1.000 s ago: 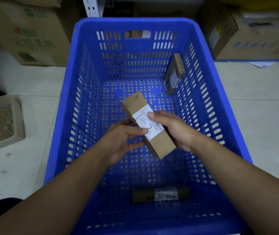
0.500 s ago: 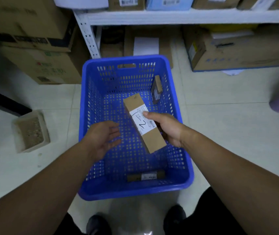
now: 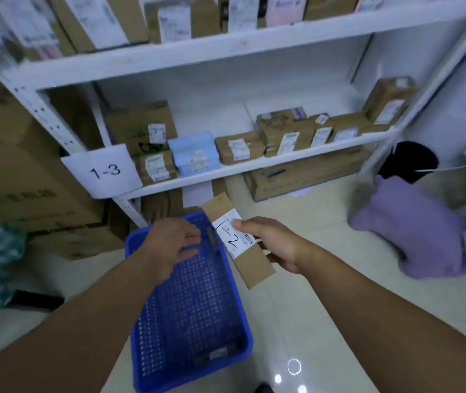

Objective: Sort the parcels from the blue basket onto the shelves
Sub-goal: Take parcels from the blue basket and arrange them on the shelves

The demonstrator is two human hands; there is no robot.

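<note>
My right hand (image 3: 275, 245) grips a long brown cardboard parcel (image 3: 251, 265) with a white label marked "1-2", held tilted above the right rim of the blue basket (image 3: 243, 330). My left hand (image 3: 173, 242) hovers open over the basket's far end, holding nothing. One small parcel (image 3: 214, 355) lies at the basket's near end, and another dark parcel (image 3: 212, 236) leans by the far right wall. The white shelf (image 3: 254, 163) ahead carries several parcels and a paper sign "1-3" (image 3: 102, 171) on its left post.
Large cardboard boxes (image 3: 24, 177) stand at the left, and a long box (image 3: 305, 174) sits under the lowest shelf. A purple bundle (image 3: 413, 231) lies on the floor at the right. An upper shelf (image 3: 226, 49) holds more parcels.
My view has lifted from the basket to the shelves. The parcel has risen out of the basket in my right hand alone, and my left hand has let go and drifted left.
</note>
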